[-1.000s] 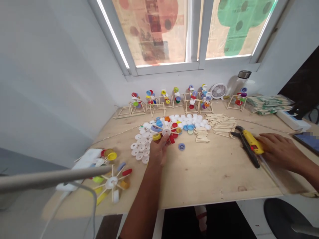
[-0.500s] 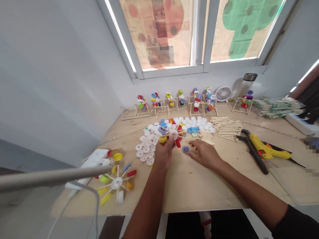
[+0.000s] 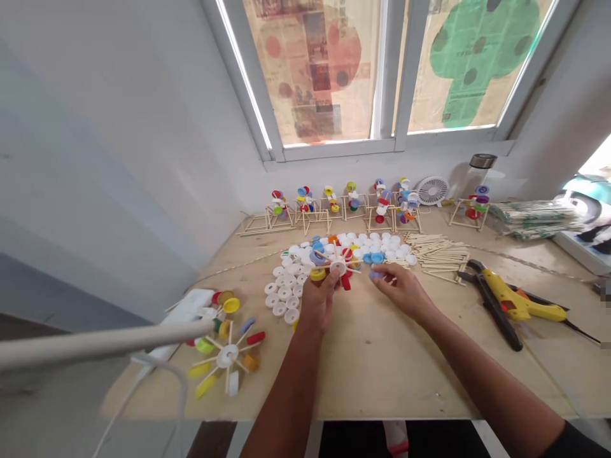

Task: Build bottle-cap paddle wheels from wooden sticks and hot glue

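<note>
My left hand (image 3: 319, 300) is closed on a wheel of wooden sticks (image 3: 338, 268) set round a white bottle cap, with coloured caps on some stick ends. Pinched in the fingers of my right hand (image 3: 401, 289) is a blue-purple bottle cap (image 3: 375, 275), just right of the wheel and apart from it. White bottle caps (image 3: 284, 286) with holes spread over the table behind and left of my left hand. A few blue caps (image 3: 372, 258) lie behind my right fingers.
Wooden sticks (image 3: 440, 254) lie piled beyond my right hand. A yellow glue gun (image 3: 515, 302) rests on its side at right. Another stick wheel (image 3: 228, 356) lies at left, near a grey tube (image 3: 119, 340). Small stick stands with coloured caps (image 3: 382, 207) line the back, beside a fan (image 3: 433, 190).
My right hand has left the glue gun, come to the middle, and picked the blue-purple cap up off the table. The left hand keeps hold of the wheel. The view has shifted.
</note>
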The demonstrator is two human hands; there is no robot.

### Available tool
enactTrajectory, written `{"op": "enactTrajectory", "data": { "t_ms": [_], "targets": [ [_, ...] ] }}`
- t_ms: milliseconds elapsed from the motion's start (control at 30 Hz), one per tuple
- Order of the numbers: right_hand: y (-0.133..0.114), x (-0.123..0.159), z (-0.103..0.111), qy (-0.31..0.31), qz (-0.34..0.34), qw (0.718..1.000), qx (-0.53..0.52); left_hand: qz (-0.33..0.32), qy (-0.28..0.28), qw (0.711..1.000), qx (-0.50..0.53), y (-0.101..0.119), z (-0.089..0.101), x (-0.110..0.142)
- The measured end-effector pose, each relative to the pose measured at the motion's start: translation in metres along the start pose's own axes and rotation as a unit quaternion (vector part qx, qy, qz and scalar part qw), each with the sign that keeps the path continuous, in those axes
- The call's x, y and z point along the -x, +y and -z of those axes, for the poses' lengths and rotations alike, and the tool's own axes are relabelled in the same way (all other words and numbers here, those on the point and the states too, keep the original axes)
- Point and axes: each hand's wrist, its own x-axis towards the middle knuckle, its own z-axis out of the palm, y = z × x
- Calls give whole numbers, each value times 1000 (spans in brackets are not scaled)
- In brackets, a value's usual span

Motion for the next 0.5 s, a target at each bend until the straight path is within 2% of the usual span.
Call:
{"op": "enactTrajectory", "data": {
  "t_ms": [67,167,300,500],
  "targets": [
    [-4,1,9,25,-13,994,-104,-3,3,1000,-3,0,0,0],
    [-16,5,17,25,-3,986,-165,-5,-2,1000,-1,-2,0,0],
    [-25,7,18,15,10,986,-169,-7,-17,1000,-4,-5,2,-1],
    [-21,3,14,11,43,987,-156,-16,-47,999,-20,-6,3,-1]
  ]
}}
